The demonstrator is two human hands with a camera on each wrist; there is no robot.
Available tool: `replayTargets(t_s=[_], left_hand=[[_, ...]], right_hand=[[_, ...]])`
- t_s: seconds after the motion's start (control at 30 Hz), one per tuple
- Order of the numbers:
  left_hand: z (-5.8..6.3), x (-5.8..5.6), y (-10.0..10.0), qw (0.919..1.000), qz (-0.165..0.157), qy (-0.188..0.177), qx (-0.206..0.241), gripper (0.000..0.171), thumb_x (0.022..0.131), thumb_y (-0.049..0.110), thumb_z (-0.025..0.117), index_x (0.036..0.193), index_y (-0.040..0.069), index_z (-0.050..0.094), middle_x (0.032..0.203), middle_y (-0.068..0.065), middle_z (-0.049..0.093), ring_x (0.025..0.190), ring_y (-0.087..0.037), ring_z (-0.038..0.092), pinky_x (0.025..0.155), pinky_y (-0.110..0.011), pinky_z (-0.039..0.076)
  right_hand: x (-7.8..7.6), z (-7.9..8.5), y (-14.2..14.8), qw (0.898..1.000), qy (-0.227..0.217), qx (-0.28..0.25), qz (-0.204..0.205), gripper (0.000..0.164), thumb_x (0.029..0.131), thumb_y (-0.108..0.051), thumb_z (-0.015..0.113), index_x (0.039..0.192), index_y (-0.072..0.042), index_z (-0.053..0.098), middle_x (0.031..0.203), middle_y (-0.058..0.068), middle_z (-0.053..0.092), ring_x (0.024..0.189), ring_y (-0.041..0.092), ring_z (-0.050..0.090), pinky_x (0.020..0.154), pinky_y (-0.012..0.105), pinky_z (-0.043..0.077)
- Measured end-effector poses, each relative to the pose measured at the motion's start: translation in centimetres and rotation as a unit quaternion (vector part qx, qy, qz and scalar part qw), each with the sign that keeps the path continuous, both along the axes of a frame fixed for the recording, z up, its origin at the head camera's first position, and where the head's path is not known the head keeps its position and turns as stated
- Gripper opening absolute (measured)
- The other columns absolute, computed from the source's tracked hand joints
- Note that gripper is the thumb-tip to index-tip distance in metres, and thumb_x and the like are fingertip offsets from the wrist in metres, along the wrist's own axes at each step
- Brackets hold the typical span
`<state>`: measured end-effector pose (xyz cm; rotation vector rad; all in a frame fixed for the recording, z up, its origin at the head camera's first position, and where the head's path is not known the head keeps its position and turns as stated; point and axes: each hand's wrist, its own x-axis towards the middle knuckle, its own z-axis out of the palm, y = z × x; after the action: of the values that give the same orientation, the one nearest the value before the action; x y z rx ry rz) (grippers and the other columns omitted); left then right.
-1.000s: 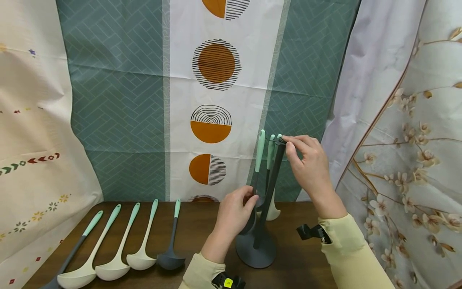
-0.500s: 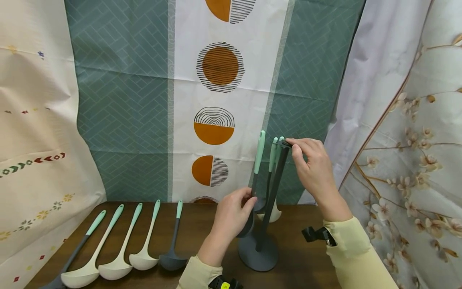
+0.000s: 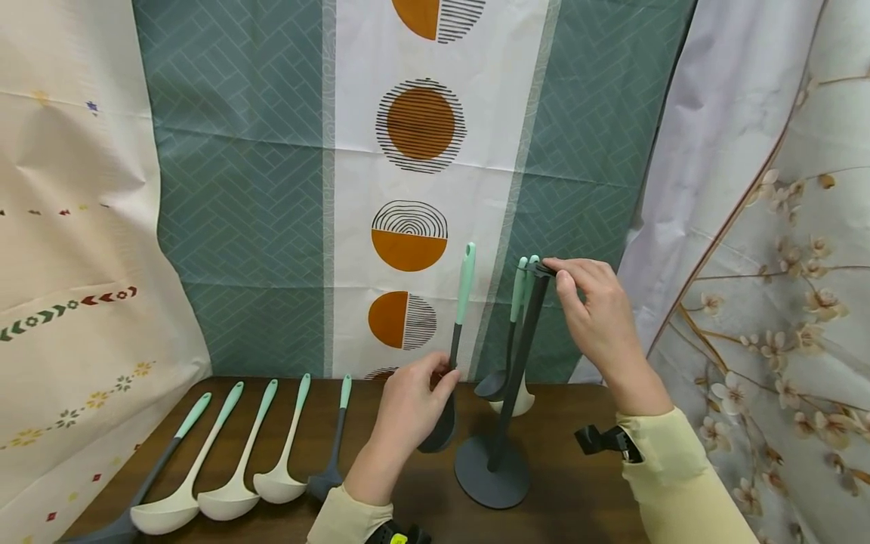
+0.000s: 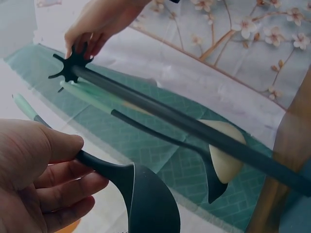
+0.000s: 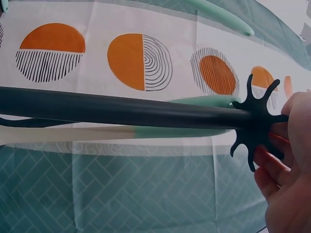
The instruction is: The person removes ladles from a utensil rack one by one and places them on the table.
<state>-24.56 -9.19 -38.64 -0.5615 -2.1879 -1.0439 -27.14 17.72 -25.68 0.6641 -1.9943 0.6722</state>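
My left hand (image 3: pixel 408 404) pinches a dark grey ladle (image 3: pixel 465 291) with a mint handle by its shaft. That ladle stands upright, bowl down, left of the dark utensil stand (image 3: pixel 522 363) and apart from it. In the left wrist view its bowl (image 4: pixel 154 199) shows just beyond my fingers. My right hand (image 3: pixel 598 302) grips a hook at the top of the stand, where the curved hooks (image 5: pixel 257 121) fan out around the pole. Behind the pole hang a dark ladle (image 3: pixel 495 384) and a cream ladle (image 3: pixel 522 400), both with mint handles.
Along the left of the brown table (image 3: pixel 564 476) lie several ladles: three cream ones, such as the cream ladle (image 3: pixel 280 483), with a dark ladle (image 3: pixel 159 465) and another dark ladle (image 3: pixel 337 438) at either end. A patterned curtain (image 3: pixel 238 227) hangs behind the table.
My left hand has moved left with the dark ladle, taking its handle away from the stand's hooks. My right hand keeps its grip at the top of the stand. The head view has shifted slightly.
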Motion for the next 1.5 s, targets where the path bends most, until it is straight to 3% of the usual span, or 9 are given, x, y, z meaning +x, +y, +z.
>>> replayTargets(t_s=[0.33,0.83,1.0,1.07,1.17,1.27,1.33,1.43,1.5], left_hand=[[0.1,0.1,-1.7,0.9998,0.018,-0.012,0.000,0.006,0.102,0.016,0.082,0.101,0.016,0.076,0.089,0.008,0.074,0.072,-0.010,0.059,0.070,-0.034,0.052],[0.0,0.1,-3.2,0.9981,0.037,-0.049,0.001,0.007,0.102,0.018,0.083,0.101,0.017,0.076,0.085,0.009,0.072,0.072,-0.012,0.058,0.068,-0.034,0.051],[-0.2,0.0,-3.5,0.9977,0.044,-0.052,0.002,0.006,0.101,0.016,0.084,0.102,0.015,0.078,0.085,0.008,0.073,0.072,-0.012,0.059,0.068,-0.034,0.051],[-0.2,0.0,-3.6,0.9974,0.049,-0.053,0.001,0.007,0.100,0.017,0.084,0.101,0.015,0.077,0.084,0.008,0.073,0.071,-0.012,0.058,0.067,-0.034,0.051],[-0.3,0.0,-3.7,0.9969,0.054,-0.057,0.000,0.008,0.100,0.019,0.085,0.100,0.016,0.077,0.084,0.009,0.073,0.071,-0.011,0.059,0.067,-0.033,0.051],[-0.3,-0.1,-3.8,0.9963,0.058,-0.064,-0.002,0.008,0.100,0.020,0.085,0.100,0.016,0.077,0.084,0.009,0.073,0.071,-0.011,0.059,0.067,-0.034,0.051],[-0.4,-0.1,-3.9,0.9960,0.060,-0.066,-0.004,0.008,0.100,0.021,0.084,0.101,0.016,0.078,0.084,0.009,0.073,0.071,-0.011,0.059,0.067,-0.034,0.051],[-0.6,-0.1,-4.0,0.9957,0.063,-0.068,-0.007,0.008,0.100,0.020,0.085,0.101,0.015,0.078,0.083,0.009,0.073,0.071,-0.010,0.059,0.066,-0.034,0.051],[-0.6,-0.1,-4.1,0.9954,0.066,-0.069,-0.009,0.008,0.100,0.019,0.085,0.101,0.015,0.078,0.083,0.009,0.072,0.071,-0.010,0.060,0.066,-0.034,0.051]], right_hand=[[-0.1,0.5,-0.3,0.997,-0.068,-0.026,0.020,0.042,0.120,-0.026,0.042,0.145,-0.011,0.073,0.141,0.012,0.070,0.137,0.034,0.054,0.102,0.060,0.046],[-0.8,0.1,0.5,0.991,-0.112,-0.034,0.057,0.041,0.121,-0.031,0.044,0.147,-0.015,0.072,0.148,0.010,0.064,0.145,0.033,0.052,0.110,0.063,0.043],[-1.3,0.2,0.8,0.988,-0.125,-0.048,0.080,0.040,0.120,-0.029,0.044,0.146,-0.020,0.073,0.148,0.004,0.065,0.141,0.023,0.055,0.109,0.046,0.043],[-1.5,0.4,0.9,0.986,-0.128,-0.053,0.090,0.040,0.120,-0.028,0.043,0.145,-0.020,0.074,0.148,0.003,0.066,0.126,0.020,0.059,0.100,0.037,0.042],[-1.8,0.5,1.0,0.983,-0.132,-0.063,0.107,0.040,0.121,-0.027,0.043,0.145,-0.019,0.074,0.147,0.004,0.067,0.110,0.021,0.055,0.088,0.034,0.037],[-2.1,0.5,1.1,0.981,-0.137,-0.075,0.116,0.040,0.121,-0.025,0.042,0.144,-0.017,0.074,0.147,0.006,0.067,0.113,0.021,0.056,0.090,0.033,0.038],[-2.2,0.6,0.9,0.982,-0.130,-0.081,0.106,0.041,0.120,-0.023,0.041,0.141,-0.016,0.075,0.146,0.004,0.067,0.129,0.017,0.055,0.099,0.033,0.040],[-2.0,0.7,0.3,0.989,-0.099,-0.081,0.076,0.042,0.118,-0.014,0.039,0.133,-0.014,0.079,0.141,0.005,0.069,0.140,0.021,0.053,0.108,0.042,0.042],[-1.6,0.7,-0.2,0.992,-0.079,-0.081,0.047,0.045,0.115,-0.012,0.038,0.129,-0.013,0.081,0.137,0.005,0.070,0.138,0.025,0.053,0.104,0.050,0.042]])
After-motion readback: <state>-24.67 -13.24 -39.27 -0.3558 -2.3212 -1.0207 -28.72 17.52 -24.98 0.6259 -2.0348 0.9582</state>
